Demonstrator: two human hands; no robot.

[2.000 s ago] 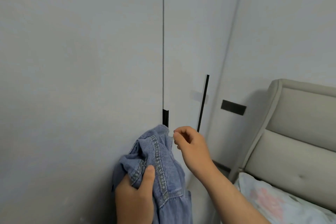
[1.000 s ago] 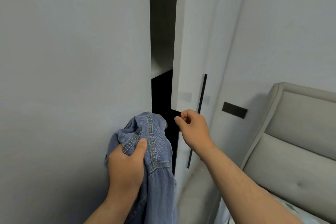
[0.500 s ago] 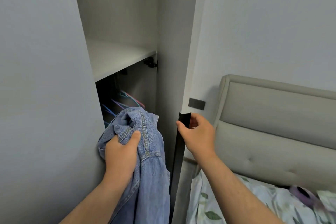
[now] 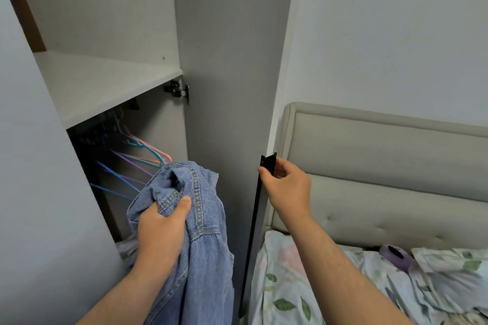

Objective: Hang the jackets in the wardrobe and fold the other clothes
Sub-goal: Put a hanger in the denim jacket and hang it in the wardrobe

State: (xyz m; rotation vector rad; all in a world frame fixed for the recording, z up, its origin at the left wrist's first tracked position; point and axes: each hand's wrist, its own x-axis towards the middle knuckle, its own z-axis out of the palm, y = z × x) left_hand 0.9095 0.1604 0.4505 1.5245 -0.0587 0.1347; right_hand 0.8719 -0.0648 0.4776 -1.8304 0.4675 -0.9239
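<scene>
My left hand (image 4: 161, 229) grips a bunched blue denim jacket (image 4: 203, 240) in front of the open wardrobe. My right hand (image 4: 286, 187) holds the black handle strip (image 4: 254, 219) on the edge of the grey wardrobe door (image 4: 227, 87), which stands swung wide open. Inside the wardrobe, under a white shelf (image 4: 100, 82), several bare coloured hangers (image 4: 137, 158) hang in pink, teal, purple and blue. The rail they hang from is in shadow.
The closed left wardrobe door (image 4: 31, 192) fills the left side. A padded beige headboard (image 4: 383, 166) and a bed with floral bedding (image 4: 343, 287) lie to the right, with a purple item (image 4: 396, 256) on the bedding. A metal hinge (image 4: 178, 90) sits under the shelf.
My right hand pulled the right wardrobe door from closed to wide open, baring the shelf and hangers. My left hand kept its hold on the jacket throughout.
</scene>
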